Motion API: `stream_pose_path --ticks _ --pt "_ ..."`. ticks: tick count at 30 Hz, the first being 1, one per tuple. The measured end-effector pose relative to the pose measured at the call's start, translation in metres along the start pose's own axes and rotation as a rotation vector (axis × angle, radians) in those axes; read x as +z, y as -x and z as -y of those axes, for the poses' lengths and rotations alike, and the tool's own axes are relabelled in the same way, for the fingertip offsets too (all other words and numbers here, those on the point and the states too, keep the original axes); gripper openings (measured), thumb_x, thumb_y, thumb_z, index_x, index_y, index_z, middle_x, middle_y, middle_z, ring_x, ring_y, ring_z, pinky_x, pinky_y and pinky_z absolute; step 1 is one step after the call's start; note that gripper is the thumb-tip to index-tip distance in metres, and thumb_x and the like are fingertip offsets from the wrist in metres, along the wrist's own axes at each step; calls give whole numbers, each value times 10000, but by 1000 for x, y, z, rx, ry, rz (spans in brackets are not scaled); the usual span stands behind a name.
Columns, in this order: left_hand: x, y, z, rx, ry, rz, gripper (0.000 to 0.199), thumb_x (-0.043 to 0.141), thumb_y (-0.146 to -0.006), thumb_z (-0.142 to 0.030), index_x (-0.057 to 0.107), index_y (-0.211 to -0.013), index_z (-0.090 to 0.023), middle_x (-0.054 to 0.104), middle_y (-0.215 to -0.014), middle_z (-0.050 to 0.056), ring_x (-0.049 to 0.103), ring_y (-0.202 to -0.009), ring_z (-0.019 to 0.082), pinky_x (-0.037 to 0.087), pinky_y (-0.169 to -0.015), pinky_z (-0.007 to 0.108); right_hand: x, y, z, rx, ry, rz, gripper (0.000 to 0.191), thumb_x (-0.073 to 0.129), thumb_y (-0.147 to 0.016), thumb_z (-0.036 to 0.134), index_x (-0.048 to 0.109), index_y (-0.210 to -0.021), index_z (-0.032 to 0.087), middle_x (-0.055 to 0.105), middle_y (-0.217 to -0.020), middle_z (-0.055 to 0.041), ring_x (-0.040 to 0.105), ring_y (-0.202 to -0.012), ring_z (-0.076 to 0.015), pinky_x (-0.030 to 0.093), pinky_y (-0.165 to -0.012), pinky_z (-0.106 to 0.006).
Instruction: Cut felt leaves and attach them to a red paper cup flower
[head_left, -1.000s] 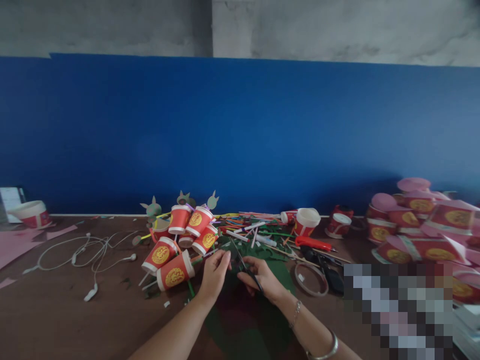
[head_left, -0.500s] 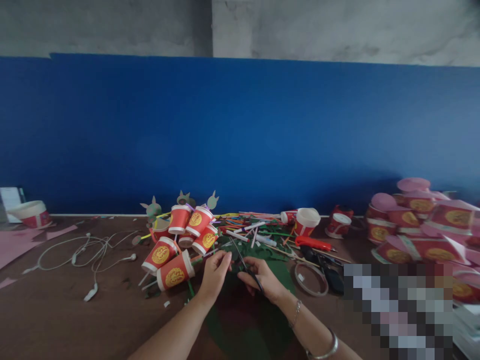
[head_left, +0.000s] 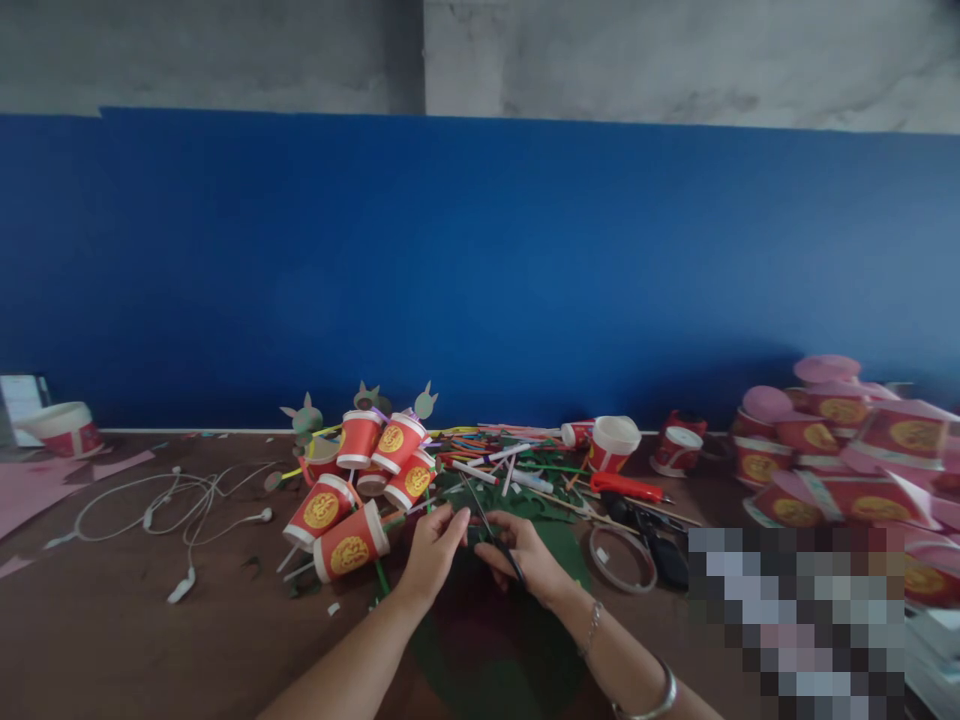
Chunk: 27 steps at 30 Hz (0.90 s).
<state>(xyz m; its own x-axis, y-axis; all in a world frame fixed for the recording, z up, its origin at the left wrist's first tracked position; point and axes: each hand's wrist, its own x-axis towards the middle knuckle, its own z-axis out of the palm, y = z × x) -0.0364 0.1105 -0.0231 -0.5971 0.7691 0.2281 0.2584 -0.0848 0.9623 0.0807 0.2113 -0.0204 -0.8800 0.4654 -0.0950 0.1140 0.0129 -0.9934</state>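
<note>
My right hand (head_left: 531, 562) is closed on the dark handles of a pair of scissors (head_left: 482, 508). Their blades point up and away from me, toward the left. Just left of them, my left hand (head_left: 437, 548) pinches a small dark green piece of paper (head_left: 473, 537), partly hidden by the fingers. Beneath both hands lies a large dark green sheet (head_left: 480, 690). Beside my left hand are several red paper cups (head_left: 351, 552) on straws, some topped with grey-green rabbit-head cutouts (head_left: 306, 416).
Coloured straws, markers (head_left: 534, 481) and green scraps lie beyond my hands. To the right are a red cutter (head_left: 630, 487), a tape roll (head_left: 622, 558) and stacked red cups with pink paper (head_left: 825, 420). White earphones (head_left: 187, 580) lie left; a blue panel (head_left: 480, 270) stands behind.
My left hand has shifted slightly, its thumb now a little lower and nearer the scissors. The small green piece has turned or dropped lower between the hands. The scissors stay in my right hand.
</note>
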Motion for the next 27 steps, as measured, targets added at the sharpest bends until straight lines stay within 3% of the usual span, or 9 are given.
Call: stream_pose_path --ticks 9,27 --pt "0 0 3 -19 65 67 361 497 -792 -465 550 -616 -154 396 -495 -45 363 -488 97 276 -490 222 0 3 6 -24 12 38 399 719 -627 420 546 -859 146 503 -464 75 461 -369 -67 388 -375 -170" --pt "-1 -1 -1 25 -3 -73 424 474 -816 -445 396 -492 -184 359 -473 -51 359 -485 99 274 -497 224 -1 1 -2 -7 36 0 568 688 -640 471 569 -1053 100 483 -444 74 433 -345 -63 362 -345 -172"
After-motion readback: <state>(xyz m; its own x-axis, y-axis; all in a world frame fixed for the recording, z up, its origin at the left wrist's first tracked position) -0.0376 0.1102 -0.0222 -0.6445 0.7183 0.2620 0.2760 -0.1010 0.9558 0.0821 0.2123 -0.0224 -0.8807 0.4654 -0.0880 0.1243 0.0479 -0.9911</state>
